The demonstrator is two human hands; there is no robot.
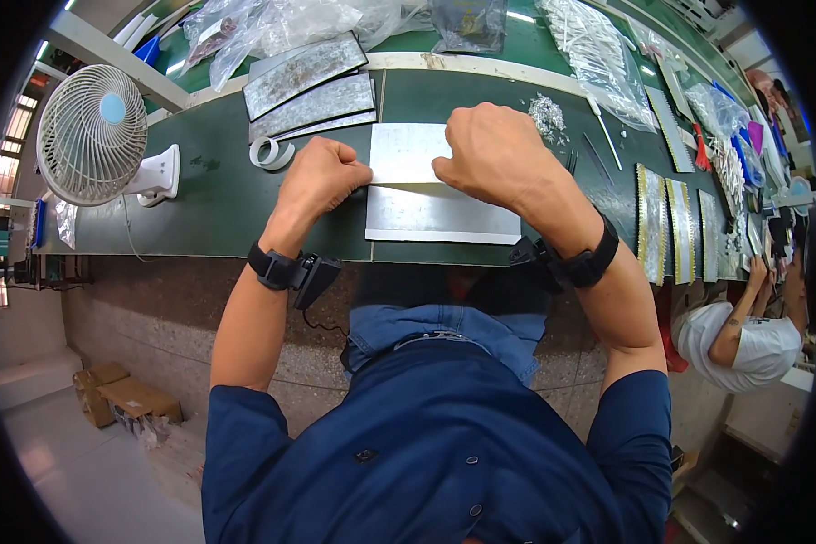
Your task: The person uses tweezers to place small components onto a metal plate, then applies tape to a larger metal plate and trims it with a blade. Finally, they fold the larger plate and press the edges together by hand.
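A flat silvery metal plate (pixel 408 213) lies on the green bench in front of me, with a white strip (pixel 444 238) along its near edge. Its upper part (pixel 406 152) looks brighter, and a thin pale strip (pixel 406 185) runs across the middle between my hands. My left hand (pixel 326 177) is closed in a pinch at the left end of that strip. At the other end, my right hand (pixel 491 150) is curled with thumb and fingers pressed together, covering the plate's upper right corner. White tape rolls (pixel 270 154) lie left of my left hand.
Several dull metal plates (pixel 313 86) are stacked behind the tape. A white fan (pixel 100 136) stands at left. Shavings (pixel 546 116), a white-handled tool (pixel 605 131) and serrated metal strips (pixel 651 222) lie to the right. Another person (pixel 743 335) works at far right.
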